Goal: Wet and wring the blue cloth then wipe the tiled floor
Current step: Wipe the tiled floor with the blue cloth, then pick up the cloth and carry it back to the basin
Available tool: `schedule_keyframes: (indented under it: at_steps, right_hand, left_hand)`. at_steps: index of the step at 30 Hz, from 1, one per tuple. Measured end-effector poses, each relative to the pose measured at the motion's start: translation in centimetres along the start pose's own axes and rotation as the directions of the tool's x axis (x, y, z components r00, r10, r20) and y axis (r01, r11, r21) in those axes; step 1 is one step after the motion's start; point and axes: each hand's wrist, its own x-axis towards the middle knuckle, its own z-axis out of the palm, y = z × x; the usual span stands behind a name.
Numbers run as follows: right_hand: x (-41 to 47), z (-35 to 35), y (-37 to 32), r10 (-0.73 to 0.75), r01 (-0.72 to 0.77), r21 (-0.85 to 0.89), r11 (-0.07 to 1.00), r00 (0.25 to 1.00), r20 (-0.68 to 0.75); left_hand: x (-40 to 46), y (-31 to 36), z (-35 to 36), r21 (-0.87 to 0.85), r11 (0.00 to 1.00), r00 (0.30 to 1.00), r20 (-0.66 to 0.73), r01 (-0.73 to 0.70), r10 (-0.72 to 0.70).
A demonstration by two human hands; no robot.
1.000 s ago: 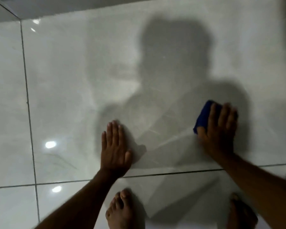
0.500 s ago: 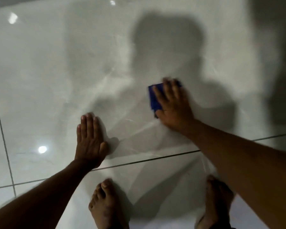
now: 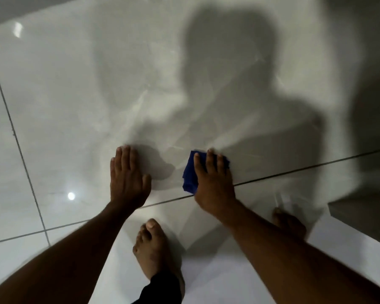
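Blue cloth folded into a small pad, flat on the glossy tiled floor, pinned directly beneath the right hand. Showing only at the fingertip edge and along the thumb side, toward the left hand; the rest hidden under the palm. Long axis, as far as visible, running away from the body, roughly in line with the fingers. Just beyond the dark grout line, with the heel of the right hand across it. Right hand spread flat and fairly wide, fingers pressing the cloth down, not curled around it. Left hand near, a little apart from the cloth, open and flat, palm on bare tile, holding nothing, probably bracing. Bare feet just behind the line. Wiping step in hand; any stroke likely led by the right hand alone.
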Motion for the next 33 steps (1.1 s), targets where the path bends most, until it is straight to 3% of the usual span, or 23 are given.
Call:
schedule_keyframes:
  at_steps: [2,4,5,7,9,12,14,17,18,20,23,26,30,33]
  right_hand:
    - [-0.2,-0.9,0.6,-0.026,0.026,-0.117,0.993,1.0,0.004]
    - [-0.2,-1.5,0.1,0.034,-0.039,-0.151,0.988,0.999,-0.033]
    - [-0.2,-2.0,-0.2,0.115,-0.118,-0.107,0.987,0.993,-0.032]
    - [-0.8,-3.6,-1.0,0.261,-0.267,0.038,0.963,0.958,0.118]
    - [-3.0,-5.8,-2.2,0.249,-0.298,0.181,0.937,0.936,0.25]
    - [-8.7,-10.7,-4.5,0.216,-0.276,0.383,0.882,0.957,0.193]
    - [-13.9,-15.8,-6.3,0.198,-0.276,0.553,0.786,0.96,0.197]
    - [-22.4,-25.0,-8.8,0.171,-0.24,0.714,0.657,0.971,0.169]
    - [-25.4,-28.3,-9.6,0.159,-0.209,0.749,0.629,0.977,0.139]
    - [-31.3,-35.0,-10.9,0.144,-0.147,0.803,0.577,0.987,0.077]
    - [-39.2,-44.4,-12.6,0.167,-0.042,0.81,0.585,0.983,-0.07]
    - [-46.1,-52.0,-14.2,0.166,0.057,0.759,0.648,0.963,-0.214]
    - [-51.9,-57.7,-15.5,0.137,0.16,0.719,0.677,0.932,-0.336]
    - [-54.7,-59.4,-15.7,0.14,0.206,0.716,0.668,0.909,-0.392]
  left_hand:
    - [-1.5,1.5,-0.1,-0.053,0.998,0.999,-0.003,0.044,-0.044]
    - [-3.7,3.3,-0.4,-0.107,0.99,0.996,0.033,0.09,-0.087]
    - [-4.8,4.2,-0.8,-0.132,0.985,0.993,0.056,0.113,-0.107]
    - [-6.8,6.1,-2.1,-0.188,0.972,0.988,0.089,0.139,-0.124]
    - [-8.9,7.8,-5.0,-0.26,0.955,0.988,0.101,0.143,-0.12]
    - [-12.2,10.1,-11.4,-0.437,0.885,0.986,0.12,0.159,-0.117]
    - [-14.3,11.8,-17.7,-0.614,0.735,0.956,0.233,0.288,-0.18]
    - [-16.9,14.4,-28.6,-0.774,0.34,0.845,0.505,0.534,-0.176]
    - [-18.3,15.3,-32.5,-0.801,0.259,0.841,0.529,0.539,-0.114]
    - [-21.6,16.5,-40.1,-0.842,0.196,0.859,0.512,0.503,-0.003]
    - [-26.6,17.9,-50.6,-0.902,0.207,0.91,0.403,0.378,0.096]
    - [-31.1,19.4,-59.1,-0.93,0.299,0.96,0.257,0.214,0.112]
    - [-35.7,21.3,-66.4,-0.923,0.385,0.995,0.023,-0.018,0.102]
    - [-37.7,22.7,-69.2,-0.896,0.434,0.993,-0.064,-0.1,0.097]
